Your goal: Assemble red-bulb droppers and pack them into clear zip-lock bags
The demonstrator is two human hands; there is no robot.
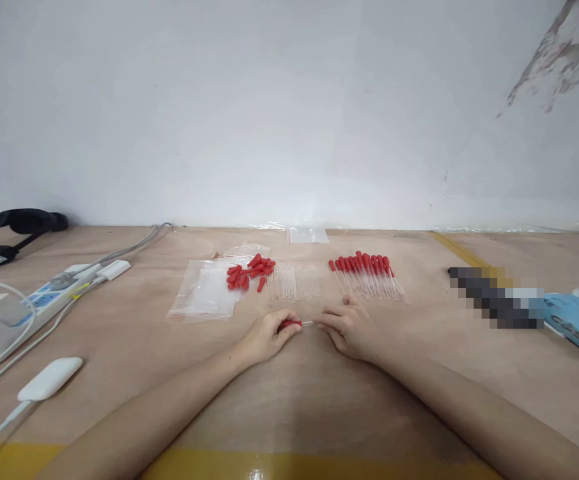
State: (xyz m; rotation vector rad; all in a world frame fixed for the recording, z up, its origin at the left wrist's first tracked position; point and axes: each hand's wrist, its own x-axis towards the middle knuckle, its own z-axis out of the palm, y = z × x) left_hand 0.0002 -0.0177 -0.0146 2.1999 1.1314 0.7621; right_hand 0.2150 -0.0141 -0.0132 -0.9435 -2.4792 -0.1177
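My left hand (273, 333) pinches a red rubber dropper bulb (292, 324) between thumb and fingers. From the bulb a thin clear dropper tube (308, 323) runs to the right, and the fingertips of my right hand (347, 328) close on its other end. Behind my left hand lies a heap of loose red bulbs (250, 271). Bare clear tubes (294, 283) lie side by side to the right of that heap. Beyond my right hand, several droppers with red bulbs fitted (367, 267) rest in a row.
Clear plastic bags (202, 290) lie left of the bulbs, and another small bag (308, 235) is by the wall. At left are a power strip (49, 293) with cables, a white charging case (50, 379) and a black headset (17, 227). A blue packet (577, 323) lies at right.
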